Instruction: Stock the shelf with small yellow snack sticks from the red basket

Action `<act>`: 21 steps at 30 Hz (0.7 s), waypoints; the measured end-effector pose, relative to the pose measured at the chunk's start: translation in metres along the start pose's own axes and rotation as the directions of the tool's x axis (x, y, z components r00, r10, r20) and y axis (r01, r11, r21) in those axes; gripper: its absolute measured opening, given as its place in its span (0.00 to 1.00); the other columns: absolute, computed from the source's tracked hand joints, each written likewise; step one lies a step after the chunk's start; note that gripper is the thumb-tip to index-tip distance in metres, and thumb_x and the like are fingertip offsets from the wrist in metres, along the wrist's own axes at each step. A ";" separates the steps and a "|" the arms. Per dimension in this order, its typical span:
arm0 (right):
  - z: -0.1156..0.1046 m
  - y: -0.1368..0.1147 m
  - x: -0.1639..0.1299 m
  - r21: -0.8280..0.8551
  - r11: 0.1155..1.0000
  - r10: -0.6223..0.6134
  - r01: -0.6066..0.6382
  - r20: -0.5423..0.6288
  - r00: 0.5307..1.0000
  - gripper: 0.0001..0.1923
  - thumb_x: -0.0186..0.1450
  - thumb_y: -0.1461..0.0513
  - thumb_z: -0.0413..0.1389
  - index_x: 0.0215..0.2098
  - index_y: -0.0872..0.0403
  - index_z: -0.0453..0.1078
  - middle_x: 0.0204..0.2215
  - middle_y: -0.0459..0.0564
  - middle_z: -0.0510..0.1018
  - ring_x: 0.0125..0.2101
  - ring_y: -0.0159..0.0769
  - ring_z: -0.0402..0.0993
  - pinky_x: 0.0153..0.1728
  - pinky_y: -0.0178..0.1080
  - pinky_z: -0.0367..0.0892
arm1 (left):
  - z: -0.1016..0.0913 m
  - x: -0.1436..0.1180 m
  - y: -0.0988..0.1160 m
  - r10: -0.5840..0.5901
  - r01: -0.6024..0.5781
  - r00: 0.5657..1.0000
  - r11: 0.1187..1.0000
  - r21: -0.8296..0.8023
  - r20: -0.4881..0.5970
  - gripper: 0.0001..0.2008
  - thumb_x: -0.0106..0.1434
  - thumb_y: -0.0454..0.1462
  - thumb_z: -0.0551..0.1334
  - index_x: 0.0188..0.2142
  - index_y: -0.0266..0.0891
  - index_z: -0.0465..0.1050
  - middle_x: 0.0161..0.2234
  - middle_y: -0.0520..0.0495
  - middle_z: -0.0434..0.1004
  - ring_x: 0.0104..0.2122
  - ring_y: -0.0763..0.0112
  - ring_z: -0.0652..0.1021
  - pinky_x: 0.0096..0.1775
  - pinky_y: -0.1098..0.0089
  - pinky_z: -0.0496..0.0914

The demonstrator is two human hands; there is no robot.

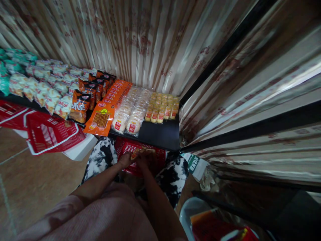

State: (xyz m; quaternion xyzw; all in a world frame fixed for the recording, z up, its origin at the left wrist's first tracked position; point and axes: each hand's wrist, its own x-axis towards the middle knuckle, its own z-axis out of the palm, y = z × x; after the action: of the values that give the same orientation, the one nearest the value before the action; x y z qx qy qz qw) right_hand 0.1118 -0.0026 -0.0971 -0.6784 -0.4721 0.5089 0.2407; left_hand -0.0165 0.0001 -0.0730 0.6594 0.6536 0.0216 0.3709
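Note:
Over a red plastic basket point(160, 154) between the knees, my left hand point(126, 159) is closed around the left end of small yellow-brown snack packets point(135, 154). Close beside it, my right hand point(142, 161) is bent in at the same packets, its fingers closed against them. Dim light and blur hide the fingertips and the print on the wrappers. Just beyond, on a black shelf point(160, 134), small yellow snack packets point(160, 115) stand in rows. To their left are two rows of round white crackers point(132, 125) in clear wrap.
Orange snack bags point(101, 118), black-and-orange bags point(80, 107), white bags point(50, 95) and green bags point(4, 80) line the shelf leftward. Red baskets with white handles point(54, 134) sit below. A pleated curtain point(140, 43) and black bars point(225, 53) rise behind and right. A white tub point(187, 214) stands lower right.

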 end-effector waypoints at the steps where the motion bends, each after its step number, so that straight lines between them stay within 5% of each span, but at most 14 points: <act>1: 0.000 0.000 0.000 0.021 1.000 0.002 -0.002 0.001 1.000 0.20 0.51 0.70 0.45 0.38 0.55 0.70 0.40 0.51 0.76 0.42 0.35 0.72 0.45 0.37 0.64 | 0.000 -0.001 0.000 0.008 -0.008 1.000 1.000 0.002 -0.006 0.21 0.58 0.48 0.58 0.43 0.34 0.68 0.42 0.38 0.73 0.43 0.62 0.74 0.42 0.69 0.66; 13: 0.003 -0.005 -0.010 0.205 0.975 -0.089 0.090 -0.015 0.996 0.23 0.48 0.69 0.47 0.40 0.52 0.71 0.33 0.47 0.77 0.37 0.36 0.73 0.40 0.38 0.68 | -0.003 -0.013 0.000 0.015 -0.015 0.998 1.000 -0.001 -0.053 0.14 0.58 0.40 0.59 0.42 0.34 0.67 0.42 0.40 0.72 0.44 0.64 0.72 0.44 0.70 0.64; 21: 0.004 -0.014 -0.018 0.269 0.938 -0.172 0.218 -0.182 0.968 0.25 0.48 0.67 0.49 0.45 0.54 0.69 0.24 0.44 0.75 0.23 0.32 0.70 0.26 0.33 0.67 | -0.003 -0.020 0.001 0.042 -0.038 0.993 0.998 0.041 -0.108 0.14 0.58 0.35 0.57 0.44 0.33 0.65 0.44 0.38 0.70 0.45 0.62 0.72 0.46 0.68 0.64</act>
State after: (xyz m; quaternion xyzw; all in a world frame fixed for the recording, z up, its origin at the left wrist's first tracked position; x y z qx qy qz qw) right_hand 0.1022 -0.0129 -0.0790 -0.6238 -0.4381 0.4908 0.4219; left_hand -0.0202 -0.0163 -0.0611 0.6773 0.6597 0.0522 0.3214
